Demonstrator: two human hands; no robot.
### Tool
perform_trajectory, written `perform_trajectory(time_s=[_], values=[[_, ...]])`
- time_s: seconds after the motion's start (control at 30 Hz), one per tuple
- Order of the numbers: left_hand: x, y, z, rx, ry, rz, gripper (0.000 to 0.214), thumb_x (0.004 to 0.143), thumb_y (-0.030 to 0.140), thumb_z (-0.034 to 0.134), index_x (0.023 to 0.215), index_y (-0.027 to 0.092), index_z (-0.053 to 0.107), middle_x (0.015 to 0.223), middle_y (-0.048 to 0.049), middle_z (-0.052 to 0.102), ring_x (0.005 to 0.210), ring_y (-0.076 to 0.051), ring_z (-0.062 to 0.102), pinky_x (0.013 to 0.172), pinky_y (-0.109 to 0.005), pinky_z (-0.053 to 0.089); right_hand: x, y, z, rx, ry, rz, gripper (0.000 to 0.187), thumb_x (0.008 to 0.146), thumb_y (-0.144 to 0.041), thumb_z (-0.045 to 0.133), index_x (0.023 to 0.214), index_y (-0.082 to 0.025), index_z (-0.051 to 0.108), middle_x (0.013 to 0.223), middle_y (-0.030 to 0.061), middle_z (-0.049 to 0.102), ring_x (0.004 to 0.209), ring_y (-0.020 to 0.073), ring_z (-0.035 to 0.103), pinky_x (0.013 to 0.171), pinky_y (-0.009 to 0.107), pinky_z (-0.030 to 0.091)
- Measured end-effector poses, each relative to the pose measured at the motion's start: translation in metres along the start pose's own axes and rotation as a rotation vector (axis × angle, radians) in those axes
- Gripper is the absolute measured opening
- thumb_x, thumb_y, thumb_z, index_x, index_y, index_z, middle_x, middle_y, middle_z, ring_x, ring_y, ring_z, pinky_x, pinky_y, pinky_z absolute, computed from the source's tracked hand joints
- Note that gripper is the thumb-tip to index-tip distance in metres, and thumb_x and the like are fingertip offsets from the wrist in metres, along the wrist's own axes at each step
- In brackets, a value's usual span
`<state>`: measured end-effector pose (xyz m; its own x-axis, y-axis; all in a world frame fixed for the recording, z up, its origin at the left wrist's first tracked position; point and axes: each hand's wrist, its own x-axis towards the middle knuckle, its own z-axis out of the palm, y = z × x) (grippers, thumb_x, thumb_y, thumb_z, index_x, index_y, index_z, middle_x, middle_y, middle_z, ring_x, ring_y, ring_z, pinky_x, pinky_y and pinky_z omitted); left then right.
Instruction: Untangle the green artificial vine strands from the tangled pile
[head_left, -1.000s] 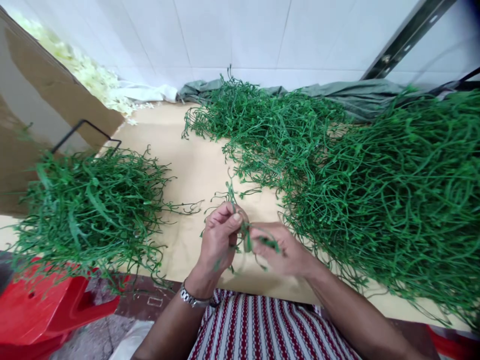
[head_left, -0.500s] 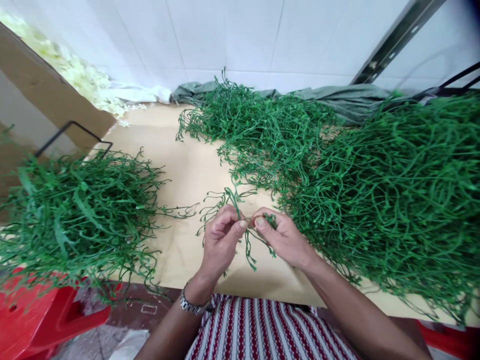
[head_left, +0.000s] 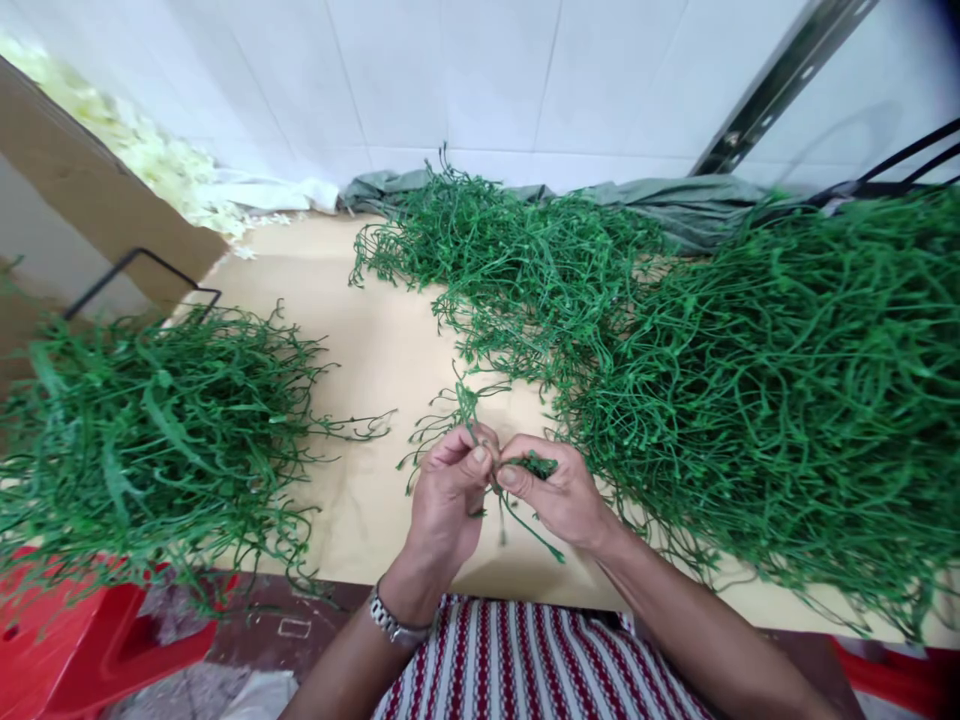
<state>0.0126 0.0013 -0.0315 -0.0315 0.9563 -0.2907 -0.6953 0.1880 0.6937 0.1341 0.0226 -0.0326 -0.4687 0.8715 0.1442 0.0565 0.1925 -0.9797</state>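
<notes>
Bare tan paper-covered tabletop (head_left: pixel 360 350) forms an open lane from the left hand (head_left: pixel 448 495) toward the white tiled wall (head_left: pixel 450 80). Tangled heap of green plastic stems (head_left: pixel 150 430) blocks its left; larger green stem mass (head_left: pixel 750 400), just beside the right hand (head_left: pixel 561 495), blocks its right.

The large heap of stems (head_left: pixel 787 400) is cut off by the right edge, the smaller heap (head_left: pixel 142 440) by the left, the red stool (head_left: pixel 90 650) by the bottom corner. The sprig (head_left: pixel 466 405) is partly hidden between the left hand (head_left: pixel 450 495) and right hand (head_left: pixel 559 495).
</notes>
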Motion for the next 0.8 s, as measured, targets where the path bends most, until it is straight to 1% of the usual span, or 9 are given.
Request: perform_trajectory(time_s=[0.1,0.2,0.33,0.37,0.47,0.57,0.63,0.73,0.8], values=[[0.001,0.001,0.0,-0.052,-0.024,0.014,0.021,0.058,0.02,0.073,0.055,0.013,0.053,0.061,0.0017,0.049,0.056,-0.007,0.043,0.053,-0.019,0.037,0.0,0.0,0.001,-0.01,0.01,-0.067,0.019,0.083,-0.029,0.051,0.07,-0.016,0.057,0.062,-0.0005,0.056,0.058,0.0104,0.05,0.056,0.021,0.038],[0.003,0.003,-0.002,-0.012,-0.029,0.082,0.02,0.06,0.019,0.071,0.055,0.014,0.052,0.061,0.0014,0.049,0.056,-0.008,0.044,0.053,-0.02,0.038,0.0,0.001,-0.002,-0.05,0.043,-0.053,0.018,0.084,-0.029,0.05,0.074,-0.017,0.057,0.063,-0.0012,0.055,0.058,0.0098,0.049,0.055,0.021,0.037],[0.003,0.005,-0.005,0.101,-0.008,0.172,0.021,0.065,0.021,0.068,0.056,0.015,0.05,0.06,0.0016,0.048,0.053,-0.009,0.045,0.047,-0.02,0.038,0.001,0.001,-0.013,-0.127,0.283,-0.023,0.021,0.088,-0.03,0.045,0.073,-0.018,0.051,0.064,-0.0021,0.048,0.056,0.0093,0.042,0.053,0.021,0.034],[0.003,0.005,-0.005,0.131,0.001,0.189,0.021,0.066,0.021,0.068,0.057,0.015,0.05,0.06,0.0018,0.047,0.052,-0.008,0.044,0.045,-0.02,0.037,0.0,0.001,-0.016,-0.14,0.314,-0.027,0.023,0.089,-0.031,0.042,0.071,-0.018,0.049,0.065,-0.0018,0.046,0.057,0.0096,0.041,0.054,0.022,0.034],[0.003,0.004,-0.006,0.201,0.038,0.215,0.02,0.067,0.021,0.068,0.059,0.015,0.05,0.058,0.0028,0.046,0.05,-0.007,0.042,0.042,-0.018,0.035,-0.001,-0.002,-0.023,-0.193,0.227,-0.015,0.025,0.091,-0.032,0.037,0.071,-0.019,0.045,0.068,-0.0001,0.049,0.062,0.0111,0.046,0.06,0.023,0.036],[0.004,0.002,-0.007,0.267,0.044,0.228,0.021,0.068,0.022,0.067,0.059,0.015,0.049,0.056,0.0035,0.045,0.047,-0.007,0.041,0.042,-0.018,0.034,-0.004,-0.004,-0.023,-0.279,0.145,0.044,0.022,0.091,-0.033,0.037,0.077,-0.019,0.046,0.062,-0.0022,0.047,0.055,0.0106,0.044,0.057,0.023,0.035],[0.005,0.0,-0.008,0.31,0.047,0.253,0.021,0.07,0.023,0.066,0.06,0.015,0.05,0.056,0.0038,0.045,0.047,-0.006,0.041,0.043,-0.018,0.035,-0.004,-0.005,-0.019,-0.345,0.112,0.054,0.02,0.091,-0.033,0.038,0.082,-0.019,0.05,0.064,-0.0017,0.05,0.055,0.0106,0.044,0.056,0.023,0.035],[0.005,-0.002,-0.01,0.334,0.058,0.302,0.018,0.072,0.02,0.064,0.061,0.016,0.05,0.057,0.0041,0.046,0.05,-0.006,0.043,0.047,-0.019,0.036,-0.005,-0.005,-0.011,-0.439,0.029,0.074,0.017,0.084,-0.035,0.05,0.091,-0.019,0.054,0.073,0.0004,0.056,0.06,0.0115,0.048,0.057,0.023,0.035],[0.005,-0.003,-0.009,0.33,0.06,0.315,0.017,0.072,0.018,0.064,0.06,0.015,0.051,0.058,0.0042,0.047,0.052,-0.006,0.045,0.05,-0.018,0.037,-0.005,-0.003,-0.005,-0.498,0.018,0.087,0.02,0.078,-0.035,0.059,0.09,-0.019,0.054,0.072,0.0002,0.057,0.06,0.0119,0.048,0.055,0.023,0.035]])
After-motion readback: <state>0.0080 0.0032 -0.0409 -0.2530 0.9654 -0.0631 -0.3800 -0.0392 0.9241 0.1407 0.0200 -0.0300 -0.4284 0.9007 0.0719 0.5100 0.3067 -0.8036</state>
